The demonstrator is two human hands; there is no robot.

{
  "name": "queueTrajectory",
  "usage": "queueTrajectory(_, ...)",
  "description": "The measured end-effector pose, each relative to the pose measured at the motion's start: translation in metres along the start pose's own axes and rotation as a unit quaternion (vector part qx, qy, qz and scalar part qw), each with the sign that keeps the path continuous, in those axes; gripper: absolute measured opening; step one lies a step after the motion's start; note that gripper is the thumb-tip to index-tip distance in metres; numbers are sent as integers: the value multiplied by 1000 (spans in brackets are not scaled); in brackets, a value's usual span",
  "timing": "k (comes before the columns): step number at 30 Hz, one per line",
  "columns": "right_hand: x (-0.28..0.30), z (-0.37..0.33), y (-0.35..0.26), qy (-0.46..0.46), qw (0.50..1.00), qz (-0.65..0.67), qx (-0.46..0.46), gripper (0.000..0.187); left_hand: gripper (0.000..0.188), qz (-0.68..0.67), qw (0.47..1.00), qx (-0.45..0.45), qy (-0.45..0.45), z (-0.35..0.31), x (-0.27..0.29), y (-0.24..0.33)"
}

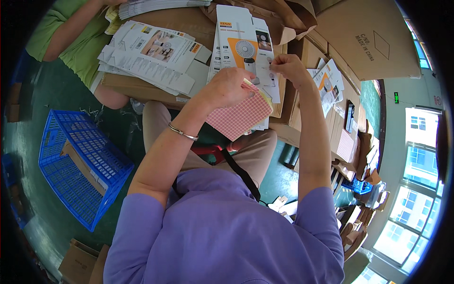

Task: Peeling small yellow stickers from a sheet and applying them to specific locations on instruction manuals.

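My left hand (231,86) is closed on a sheet of small round pink stickers (242,116), which hangs tilted over my lap. Beyond it lies a stack of flat, white and orange printed cartons (235,29), picturing a handheld fan. At the right edge of this stack, my right hand (292,70) has its thumb and fingertips pinched together. Whatever is between those fingertips is too small to make out. Another pile of flat printed cartons (156,59) lies to the left, on a brown cardboard box.
A blue plastic crate (82,161) sits on the green floor at left. Across the table, at upper left, is another person in a green top (75,49). More flat cartons (327,85) and a dark phone-like device (349,116) rest on brown boxes to the right.
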State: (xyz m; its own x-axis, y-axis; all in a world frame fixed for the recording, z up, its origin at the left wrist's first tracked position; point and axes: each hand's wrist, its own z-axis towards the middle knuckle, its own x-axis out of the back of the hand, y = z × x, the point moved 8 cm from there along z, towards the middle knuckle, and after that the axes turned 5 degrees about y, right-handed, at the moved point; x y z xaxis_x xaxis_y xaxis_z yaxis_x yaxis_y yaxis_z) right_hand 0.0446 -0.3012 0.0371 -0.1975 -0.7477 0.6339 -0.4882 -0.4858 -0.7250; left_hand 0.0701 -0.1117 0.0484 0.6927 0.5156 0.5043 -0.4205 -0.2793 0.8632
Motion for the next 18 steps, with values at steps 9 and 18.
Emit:
queueTrajectory(9,-7,3,4,-26,1000,1,10,7,34,11,1000,-23,18,-1,1,0)
queueTrajectory(18,-7,5,9,-4,1000,-20,-8,8,34,11,1000,-19,17,-1,-1,1)
